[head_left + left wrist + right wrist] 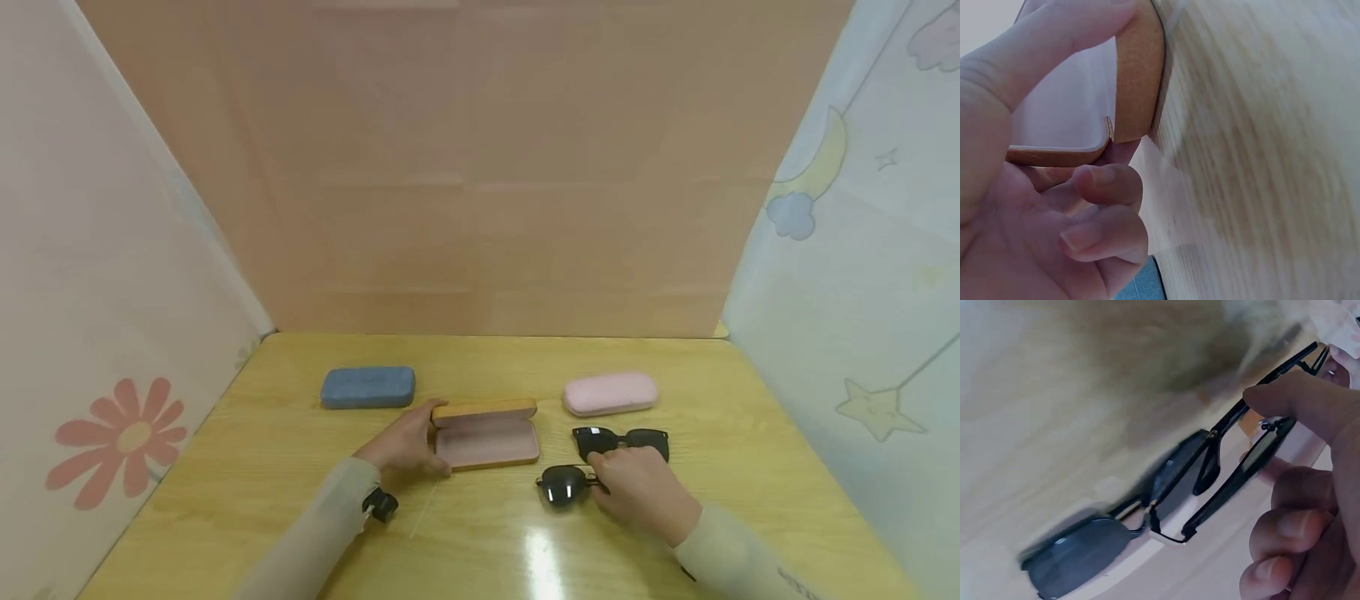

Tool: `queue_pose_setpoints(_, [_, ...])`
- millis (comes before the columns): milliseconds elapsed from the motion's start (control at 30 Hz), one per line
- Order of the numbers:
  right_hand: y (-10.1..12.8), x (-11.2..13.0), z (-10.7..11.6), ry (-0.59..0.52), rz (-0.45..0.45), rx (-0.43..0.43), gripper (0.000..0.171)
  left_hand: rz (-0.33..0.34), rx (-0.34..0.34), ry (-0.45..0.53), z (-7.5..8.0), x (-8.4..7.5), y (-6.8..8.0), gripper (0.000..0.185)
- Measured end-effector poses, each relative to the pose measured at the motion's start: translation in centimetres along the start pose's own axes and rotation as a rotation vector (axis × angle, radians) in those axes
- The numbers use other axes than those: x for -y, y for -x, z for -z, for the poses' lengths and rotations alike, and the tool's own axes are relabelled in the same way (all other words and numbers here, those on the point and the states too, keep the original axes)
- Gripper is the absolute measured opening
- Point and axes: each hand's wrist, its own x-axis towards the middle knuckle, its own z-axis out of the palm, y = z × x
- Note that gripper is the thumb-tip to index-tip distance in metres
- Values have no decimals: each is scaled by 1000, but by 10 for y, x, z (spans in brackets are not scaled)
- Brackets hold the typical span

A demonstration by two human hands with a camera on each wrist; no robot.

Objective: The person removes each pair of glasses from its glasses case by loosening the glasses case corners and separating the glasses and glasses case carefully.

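Observation:
An open orange glasses case [487, 447] with a pale pink lining lies mid-table, lid raised at the back. My left hand [401, 442] grips its left end. In the left wrist view the thumb lies across the orange case [1139, 75], with some fingers curled beside it. My right hand [641, 492] pinches a pair of dark sunglasses [562, 486] near the case's right front. Behind that hand, a second pair of black sunglasses [647, 438] lies on the table, partly hidden by it. The right wrist view shows the lying sunglasses [1079, 556] beyond the held ones.
A blue glasses case [367, 387] stands shut at the back left, and a pink glasses case [610, 394] stands shut at the back right. An orange-tan panel [480, 208] closes off the wooden table's far edge. Patterned panels flank both sides.

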Motion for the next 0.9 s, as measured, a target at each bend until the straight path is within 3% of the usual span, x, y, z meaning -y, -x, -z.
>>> queue_pose_setpoints(233, [10,-5,-6,-26,-12,13,32,-22,-5,-3,2,0,2,112])
queue_pose_setpoints(567, [18,-14,-2,-45,-67,72,40,-2,-6,-11,3,-6,1,111])
queue_pose_setpoints(900, [24,-18,-5,-98,-63,44,36,14,-2,9,5,-10,1,111])
